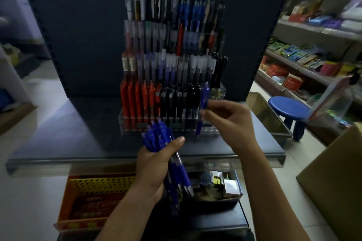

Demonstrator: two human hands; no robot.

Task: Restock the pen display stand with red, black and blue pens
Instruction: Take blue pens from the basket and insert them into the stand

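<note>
- Right hand (225,121) pinches a single blue pen (204,98) between thumb and fingertips, about mid-barrel. The other fingers are loosely curled.
- Pen's long axis is near upright. Clicker end points to 12 o'clock with a slight lean to 1, and the tip end drops to about 6-7 o'clock below the fingers.
- Tip hangs at the front tier of the clear display stand (212,132), just at 3 o'clock of the black pens (180,100). The red pens (137,98) fill the same tier further round at 9 o'clock.
- Motion blur means I cannot tell whether the tip is already in a slot or just above it.
- Left hand (154,164) wraps around a bundle of blue pens (156,137). The bundle is held low and near, at 7 o'clock of the stand, with its clicker ends fanning up toward 11.
- Judgement: the bare stretch of the front tier lies at 5-6 o'clock from the right fingertips. The right hand is plainly the nearer hand.
- Judgement: the move ahead is a straight push down along the pen's own axis, with little sideways shift needed.
- Risk: the tip could catch the acrylic rim or nudge the neighbouring black pen.
</note>
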